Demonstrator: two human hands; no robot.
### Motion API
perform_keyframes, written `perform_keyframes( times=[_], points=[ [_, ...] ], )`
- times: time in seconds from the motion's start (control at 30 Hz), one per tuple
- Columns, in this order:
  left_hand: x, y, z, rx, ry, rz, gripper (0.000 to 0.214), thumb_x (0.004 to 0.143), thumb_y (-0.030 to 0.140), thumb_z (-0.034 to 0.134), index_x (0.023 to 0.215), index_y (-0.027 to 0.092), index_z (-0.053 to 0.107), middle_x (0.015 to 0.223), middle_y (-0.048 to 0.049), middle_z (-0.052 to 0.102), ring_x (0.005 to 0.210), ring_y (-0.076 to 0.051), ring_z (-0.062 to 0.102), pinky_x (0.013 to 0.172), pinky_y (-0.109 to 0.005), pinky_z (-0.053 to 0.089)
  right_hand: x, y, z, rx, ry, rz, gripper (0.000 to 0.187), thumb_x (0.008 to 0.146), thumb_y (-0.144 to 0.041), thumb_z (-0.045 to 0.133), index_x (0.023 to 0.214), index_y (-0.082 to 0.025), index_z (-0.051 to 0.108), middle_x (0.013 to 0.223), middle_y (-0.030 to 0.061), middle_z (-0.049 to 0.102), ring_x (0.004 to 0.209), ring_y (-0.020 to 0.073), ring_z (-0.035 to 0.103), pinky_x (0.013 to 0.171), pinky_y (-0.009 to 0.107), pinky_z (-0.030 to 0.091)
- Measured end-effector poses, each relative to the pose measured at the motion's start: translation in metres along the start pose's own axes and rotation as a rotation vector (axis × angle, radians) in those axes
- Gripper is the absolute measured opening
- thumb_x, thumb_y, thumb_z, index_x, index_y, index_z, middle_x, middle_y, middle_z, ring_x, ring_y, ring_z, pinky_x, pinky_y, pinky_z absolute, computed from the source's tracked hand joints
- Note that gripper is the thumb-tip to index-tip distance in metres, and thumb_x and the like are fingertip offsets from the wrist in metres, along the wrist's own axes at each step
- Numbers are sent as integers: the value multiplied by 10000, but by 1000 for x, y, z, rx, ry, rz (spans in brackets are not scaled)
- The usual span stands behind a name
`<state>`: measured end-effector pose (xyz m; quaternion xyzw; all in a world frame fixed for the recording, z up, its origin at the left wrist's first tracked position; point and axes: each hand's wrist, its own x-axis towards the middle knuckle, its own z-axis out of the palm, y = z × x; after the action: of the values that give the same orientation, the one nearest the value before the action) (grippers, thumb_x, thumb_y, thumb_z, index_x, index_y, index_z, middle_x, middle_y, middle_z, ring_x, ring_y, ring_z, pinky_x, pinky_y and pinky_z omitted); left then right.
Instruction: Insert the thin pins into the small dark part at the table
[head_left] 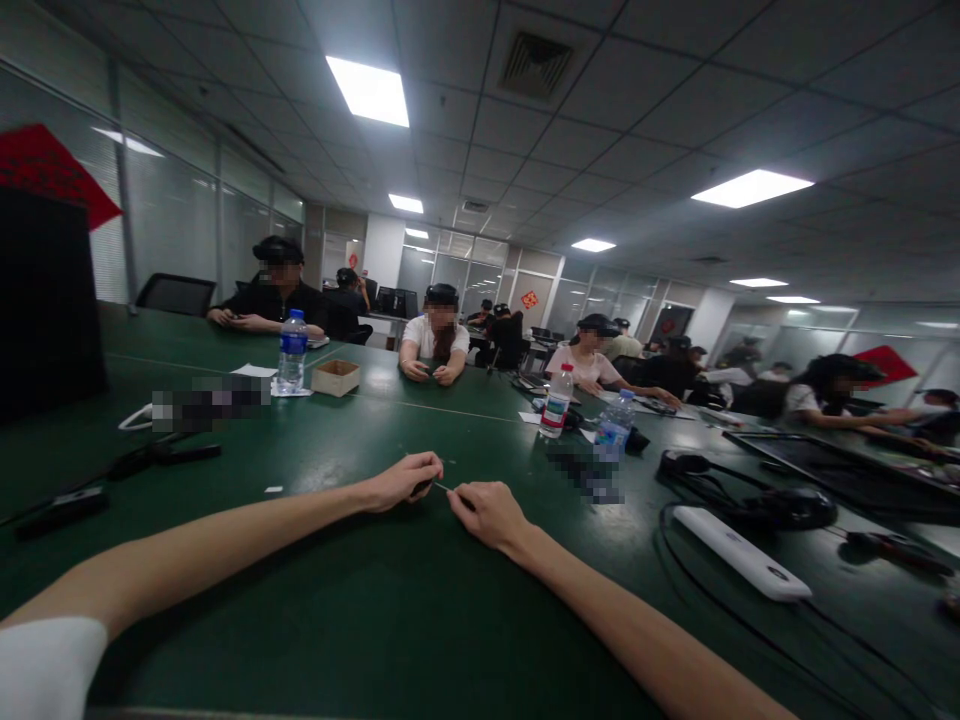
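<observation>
Above the green table [315, 620], my left hand [401, 482] is closed, with a small dark object [422, 488] partly showing under its fingers. My right hand [487, 512] is closed too, fingers curled around something dark whose shape is mostly hidden. A thin, pale, rod-like piece [442, 487] spans the short gap between the two hands. It is too small to name. Both wrists stay low, close to the tabletop. A small white scrap [273, 490] lies left of my left forearm.
Beyond my hands stand a water bottle [293, 350], a small cardboard box [335, 378], a red-capped bottle [556, 405] and another bottle [614, 425]. To the right lie a white power strip [739, 552], cables and a black headset [787, 507]. Several people sit around the table.
</observation>
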<state>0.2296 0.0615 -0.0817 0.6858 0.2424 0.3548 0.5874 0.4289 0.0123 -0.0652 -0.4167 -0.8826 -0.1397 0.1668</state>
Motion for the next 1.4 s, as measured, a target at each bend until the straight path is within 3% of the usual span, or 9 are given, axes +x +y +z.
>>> perform_keyframes(
  times=[0.2, 0.33, 0.43, 0.57, 0.73, 0.93, 1.13, 1.27, 1.4],
  points=[
    [-2, 2, -1, -9, -72, 10, 289, 805, 433, 524, 877, 159, 470, 551, 60, 383, 448, -61, 331, 416, -169, 239, -2, 2, -3, -5, 30, -97, 418, 936, -354, 332, 733, -159, 640, 637, 21, 617, 512, 67, 496, 521, 190, 297],
    [2, -1, -1, -30, -12, -4, 301, 805, 453, 517, 865, 162, 469, 546, 62, 378, 425, -56, 314, 406, -168, 226, -3, -15, -11, -50, -38, -335, 415, 922, -392, 332, 747, -189, 649, 633, 12, 617, 521, 77, 500, 497, 199, 270],
    [4, -2, 0, -57, 29, -30, 324, 794, 482, 523, 847, 168, 469, 533, 66, 363, 413, -52, 296, 393, -163, 197, -1, -33, -14, -58, -70, -389, 422, 926, -402, 307, 778, -211, 653, 652, 9, 627, 541, 85, 508, 504, 205, 268],
    [5, 0, 1, -103, 81, -44, 380, 784, 545, 514, 835, 171, 468, 558, 60, 373, 418, -40, 291, 396, -154, 190, 3, -35, -9, -36, -40, -256, 414, 924, -390, 324, 774, -193, 656, 684, 21, 639, 549, 83, 518, 509, 208, 285],
    [7, -3, 0, -136, 121, -28, 423, 776, 591, 503, 869, 179, 471, 587, 59, 376, 411, -33, 282, 378, -151, 170, 6, -10, -1, -13, 16, -22, 395, 918, -388, 354, 771, -178, 656, 707, 26, 646, 574, 84, 533, 551, 199, 316],
    [12, -13, -5, -198, 141, 7, 395, 767, 542, 561, 877, 170, 483, 654, 47, 415, 429, -19, 312, 383, -141, 205, 6, 2, -1, -14, 10, 59, 417, 919, -395, 349, 749, -170, 656, 681, 19, 639, 551, 81, 520, 562, 192, 326],
    [11, -12, -8, -287, 159, 2, 317, 744, 348, 655, 948, 152, 513, 849, -27, 525, 620, -67, 516, 558, -194, 413, 6, 0, -5, -19, -18, 145, 429, 930, -413, 323, 802, -181, 661, 738, 27, 658, 584, 91, 551, 572, 191, 346],
    [10, -10, -9, -314, 145, -7, 354, 665, 131, 654, 987, 158, 508, 929, -50, 546, 669, -100, 573, 598, -223, 435, 6, 2, -5, -49, -17, 208, 434, 932, -433, 312, 814, -195, 656, 762, 31, 669, 602, 102, 570, 576, 195, 352],
    [9, -10, -8, -312, 133, -5, 348, 619, 74, 619, 931, 160, 493, 954, -48, 562, 609, -82, 561, 588, -233, 447, 6, 2, -4, -49, -38, 230, 434, 933, -440, 311, 833, -201, 659, 775, 31, 675, 619, 105, 581, 590, 197, 362]
  ],
)
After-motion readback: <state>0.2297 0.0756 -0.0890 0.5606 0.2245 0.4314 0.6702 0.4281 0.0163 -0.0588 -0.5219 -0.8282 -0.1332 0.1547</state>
